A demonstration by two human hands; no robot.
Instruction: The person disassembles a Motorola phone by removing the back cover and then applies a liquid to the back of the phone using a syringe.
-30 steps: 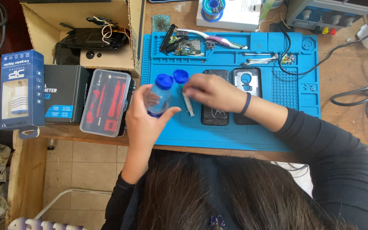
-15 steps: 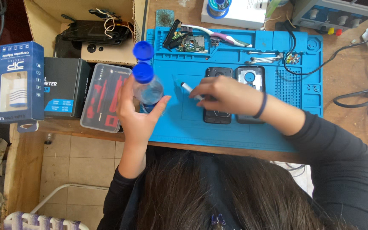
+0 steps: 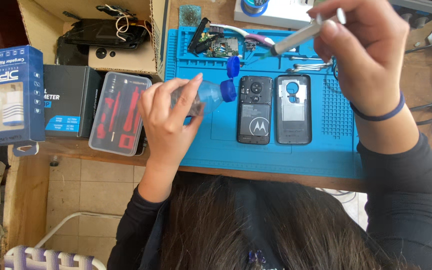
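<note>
- Clear plastic: the small bottle [image 3: 203,97] lies on its side in the left hand [image 3: 168,117], at the middle left of the frame. The grip is closed around it.
- Its long side runs left to right. The blue cap end [image 3: 228,90] points right, toward the black phone [image 3: 255,110] on the blue mat [image 3: 321,150].
- Upper right, the right hand [image 3: 368,55] pinches a thin white tool [image 3: 296,37], tip pointing down-left.
- To do it well, I think: hold the bottle steady, bring the tip in slowly.

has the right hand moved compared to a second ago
Yes. The right hand has lifted off the dark phone on the blue mat and now holds the syringe near the mat's far edge.
</note>
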